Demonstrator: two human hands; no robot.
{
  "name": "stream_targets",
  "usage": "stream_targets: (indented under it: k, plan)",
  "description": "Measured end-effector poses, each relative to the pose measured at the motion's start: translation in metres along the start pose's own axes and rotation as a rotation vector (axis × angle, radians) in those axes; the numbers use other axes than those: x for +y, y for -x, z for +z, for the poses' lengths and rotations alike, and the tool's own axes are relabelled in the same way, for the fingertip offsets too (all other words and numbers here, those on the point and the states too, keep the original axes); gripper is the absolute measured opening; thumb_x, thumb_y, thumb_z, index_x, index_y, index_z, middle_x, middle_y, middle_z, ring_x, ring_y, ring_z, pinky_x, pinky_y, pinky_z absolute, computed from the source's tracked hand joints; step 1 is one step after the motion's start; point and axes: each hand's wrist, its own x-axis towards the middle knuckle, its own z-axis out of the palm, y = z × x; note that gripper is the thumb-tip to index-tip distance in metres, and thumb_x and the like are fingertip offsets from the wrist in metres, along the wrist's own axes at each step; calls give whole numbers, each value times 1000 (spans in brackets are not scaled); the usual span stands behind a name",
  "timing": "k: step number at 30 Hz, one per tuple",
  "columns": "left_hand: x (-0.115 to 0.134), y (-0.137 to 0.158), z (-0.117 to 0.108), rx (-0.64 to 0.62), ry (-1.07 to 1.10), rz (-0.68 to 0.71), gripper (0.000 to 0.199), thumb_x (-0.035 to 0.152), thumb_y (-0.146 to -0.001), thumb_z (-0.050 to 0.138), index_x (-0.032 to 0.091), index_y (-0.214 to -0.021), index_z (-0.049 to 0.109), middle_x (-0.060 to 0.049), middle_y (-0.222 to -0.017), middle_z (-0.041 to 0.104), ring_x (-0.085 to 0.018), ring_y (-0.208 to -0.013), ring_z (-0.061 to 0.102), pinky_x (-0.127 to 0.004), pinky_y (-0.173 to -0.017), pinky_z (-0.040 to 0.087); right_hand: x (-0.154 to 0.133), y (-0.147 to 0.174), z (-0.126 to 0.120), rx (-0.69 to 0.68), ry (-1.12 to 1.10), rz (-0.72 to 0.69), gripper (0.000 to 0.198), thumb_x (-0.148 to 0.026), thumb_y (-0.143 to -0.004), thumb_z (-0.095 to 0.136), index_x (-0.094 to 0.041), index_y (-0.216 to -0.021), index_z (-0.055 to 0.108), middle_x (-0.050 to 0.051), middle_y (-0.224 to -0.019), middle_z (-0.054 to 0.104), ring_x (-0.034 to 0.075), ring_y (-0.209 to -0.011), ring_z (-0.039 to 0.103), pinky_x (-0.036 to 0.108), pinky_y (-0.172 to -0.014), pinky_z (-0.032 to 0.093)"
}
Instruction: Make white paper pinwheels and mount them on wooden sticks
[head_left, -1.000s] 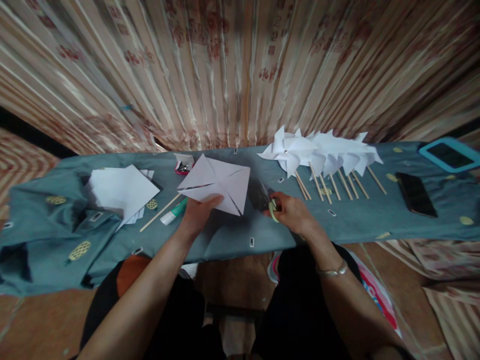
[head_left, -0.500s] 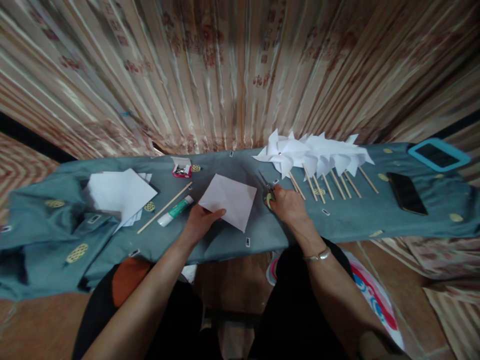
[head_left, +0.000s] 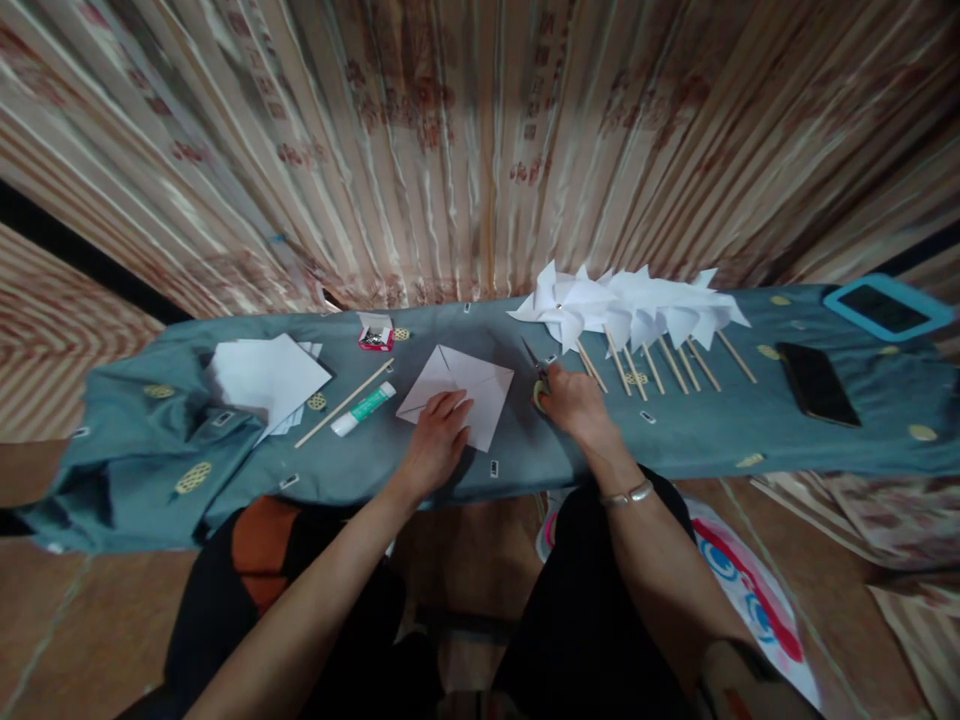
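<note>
Head view showed the left hand point(head_left: 437, 437), grip unclosed, lying palm-down over the square, slit white paper point(head_left: 482, 388) on the teal cloth-covered table point(head_left: 705, 445), apparently to steady it; the right hand point(head_left: 576, 400) had its grip closed around yellow-green-handled metal scissors point(head_left: 539, 393), blades angled away, presumably for safety.

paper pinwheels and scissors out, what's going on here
A person's left hand rests on a square white paper sheet with lines running in from its corners. The right hand holds metal scissors with yellow-green handles beside it. White paper pinwheels on thin wooden sticks lie grouped at the right. More white paper and a white-and-green glue stick lie at the left.
</note>
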Motion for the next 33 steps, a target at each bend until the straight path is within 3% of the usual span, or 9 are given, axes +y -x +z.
stream_targets:
  k: [4, 15, 19, 22, 25, 29, 33]
  plan:
    - [2, 2, 12, -74, -27, -10, 36, 19, -93, 52, 11, -127, 59, -17, -138, 58, -31, -130, 50, -53, -107, 47, 5, 1, -1, -6, 7, -31, 30, -26, -93, 52, -6, -115, 59, 24, -104, 73, 32, -100, 72, 36, -82, 51]
    - [1, 7, 9, -114, -1, 27, 39, 22, -96, 49, 7, -132, 55, -20, -143, 53, -33, -136, 46, -54, -114, 41, 10, 1, 5, -5, 72, -56, 32, -34, -95, 54, -10, -115, 63, 20, -97, 74, 32, -96, 71, 37, -79, 51]
    - [-2, 10, 5, -132, 23, 71, 45, 22, -95, 51, 7, -138, 49, -23, -150, 44, -34, -139, 43, -55, -113, 40, 11, 3, 10, 82, 60, -63, 29, -34, -94, 54, -11, -105, 68, 20, -97, 73, 33, -97, 69, 39, -83, 51]
    - [-6, 14, -2, -154, 29, 114, 47, 26, -95, 53, 8, -138, 48, -23, -151, 44, -35, -140, 42, -56, -113, 40, 3, 0, 17, 235, -105, -101, 26, -26, -93, 55, -11, -109, 68, 19, -104, 74, 31, -101, 67, 41, -91, 50]
    - [-10, 18, -7, -163, 11, 147, 47, 30, -95, 55, 7, -136, 50, -24, -150, 46, -36, -140, 42, -55, -113, 41, -13, -11, 28, 334, -372, -137, 36, -30, -92, 58, -11, -123, 63, 18, -123, 69, 30, -116, 62, 43, -102, 46]
    - [-12, 17, -7, -138, -11, 167, 48, 33, -95, 56, 4, -132, 53, -26, -146, 49, -38, -139, 42, -54, -112, 42, -32, -29, 42, 299, -575, -190, 54, -35, -85, 68, -11, -132, 57, 18, -136, 62, 28, -129, 55, 43, -110, 41]
    - [-12, 12, -5, -141, -11, 152, 46, 33, -94, 58, 5, -130, 54, -24, -143, 52, -37, -136, 46, -52, -110, 43, -41, -39, 49, 280, -605, -221, 61, -33, -79, 73, -11, -134, 56, 18, -137, 61, 30, -130, 53, 47, -112, 38]
